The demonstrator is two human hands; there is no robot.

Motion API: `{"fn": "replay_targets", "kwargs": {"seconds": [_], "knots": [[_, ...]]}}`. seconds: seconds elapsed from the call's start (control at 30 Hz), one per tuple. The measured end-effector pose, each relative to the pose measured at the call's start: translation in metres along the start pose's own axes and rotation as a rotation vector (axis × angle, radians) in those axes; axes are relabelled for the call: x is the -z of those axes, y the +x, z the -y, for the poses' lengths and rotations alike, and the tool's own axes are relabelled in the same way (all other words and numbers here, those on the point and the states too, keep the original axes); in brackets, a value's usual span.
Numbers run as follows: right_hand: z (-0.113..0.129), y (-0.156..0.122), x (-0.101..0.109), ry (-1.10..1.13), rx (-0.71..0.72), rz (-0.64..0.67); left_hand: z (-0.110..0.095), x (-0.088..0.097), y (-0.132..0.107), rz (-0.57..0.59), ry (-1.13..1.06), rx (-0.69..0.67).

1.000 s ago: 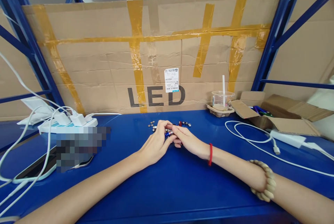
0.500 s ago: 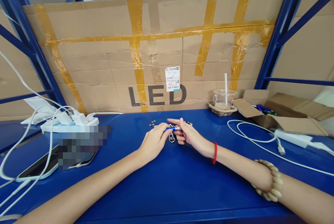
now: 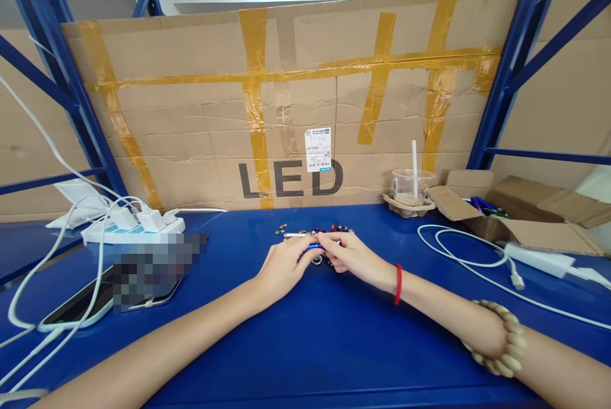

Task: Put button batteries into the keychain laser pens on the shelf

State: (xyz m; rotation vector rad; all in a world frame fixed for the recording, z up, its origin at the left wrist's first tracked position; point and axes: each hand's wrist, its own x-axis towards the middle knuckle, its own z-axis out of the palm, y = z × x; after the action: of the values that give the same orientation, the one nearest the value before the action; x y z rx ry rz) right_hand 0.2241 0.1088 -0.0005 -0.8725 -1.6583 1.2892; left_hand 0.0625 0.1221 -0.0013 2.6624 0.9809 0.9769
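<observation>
My left hand (image 3: 282, 269) is closed round a small blue metal tube (image 3: 313, 247), like a mini keychain flashlight. Most of the tube is covered by my fingers. From the other side my right hand (image 3: 351, 253) meets it, thumb and fingers pinched together at the tube's end. The fingertips of both hands touch or nearly touch. Below them shows a bit of a metal ring (image 3: 317, 261). Just beyond my left fingers lies a thin silvery rod-like piece (image 3: 292, 235). Several small round button cells (image 3: 281, 228) are scattered on the blue tabletop (image 3: 305, 339).
On the left are a white power strip (image 3: 167, 229) with cables, a phone (image 3: 79, 301) and a blurred-out patch. A taped cardboard sheet (image 3: 214, 135) stands behind. At right sit a plastic cup (image 3: 405, 183) with a straw, an open carton (image 3: 548, 234) and a white cable (image 3: 458, 261).
My right index finger, stretched out before, has bent down to the tube, and the hands have drawn closer together. The whole view has shifted slightly.
</observation>
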Motion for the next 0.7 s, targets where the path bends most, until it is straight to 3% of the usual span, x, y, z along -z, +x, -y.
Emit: {"fn": "replay_targets", "kwargs": {"seconds": [0.13,0.27,0.4,0.5,0.7], "knots": [[0.004,-0.003,0.0,-0.248,-0.044,-0.078,-0.001,0.0,-0.001,0.03,0.087,0.016],[0.008,-0.005,-0.001,-0.362,-0.082,-0.112,-0.001,0.0,-0.002,0.051,0.087,0.005],[0.012,-0.005,-0.001,-0.402,-0.047,-0.117,-0.003,0.0,-0.002,0.097,-0.041,0.083],[0.013,-0.005,0.001,-0.401,-0.108,-0.111,-0.005,0.001,-0.002,0.097,-0.138,0.1],[0.012,-0.003,0.002,-0.352,-0.134,-0.091,-0.004,0.0,-0.001,0.094,-0.149,0.098]]}}
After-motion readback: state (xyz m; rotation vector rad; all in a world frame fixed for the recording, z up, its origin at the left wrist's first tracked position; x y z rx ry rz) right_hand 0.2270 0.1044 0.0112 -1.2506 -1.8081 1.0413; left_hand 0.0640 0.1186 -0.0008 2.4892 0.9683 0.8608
